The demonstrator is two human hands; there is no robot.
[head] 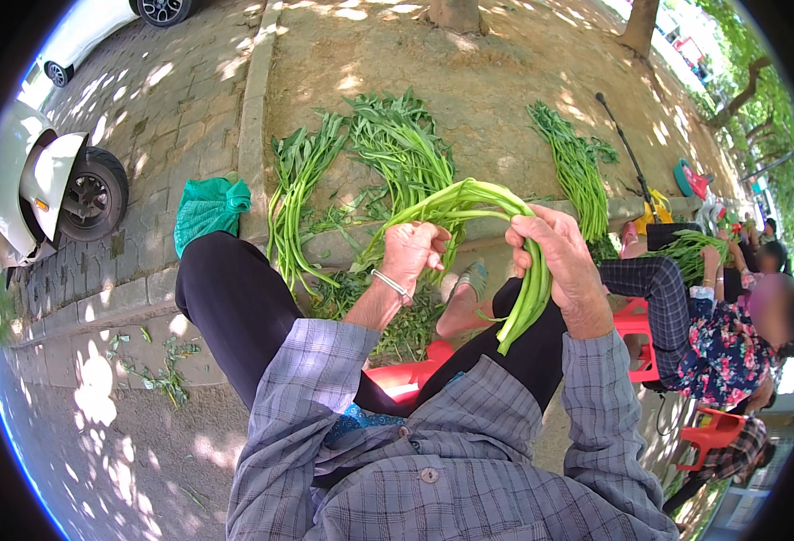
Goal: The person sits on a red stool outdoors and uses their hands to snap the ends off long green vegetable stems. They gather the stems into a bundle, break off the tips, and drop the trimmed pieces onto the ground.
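A bundle of long green stems, apparently water spinach (476,191), arches between my two hands. My right hand (559,260) grips it near the thick cut ends, which hang down over my right thigh. At the other side, my left hand (411,251) is curled against the leafy half of the bundle; whether its fingers pinch a stem is hidden. Beyond my hands, a large pile of the same greens (407,149) lies on the ground, with a smaller bunch (302,196) to its left. Plucked leaves (403,324) are scattered between my feet.
A tied green bag (211,209) stands by my left knee. Another bunch of greens (576,172) lies across the kerb (491,223) at right. A person in a floral top (725,345) sits to my right, holding greens. A scooter wheel (92,195) is at far left.
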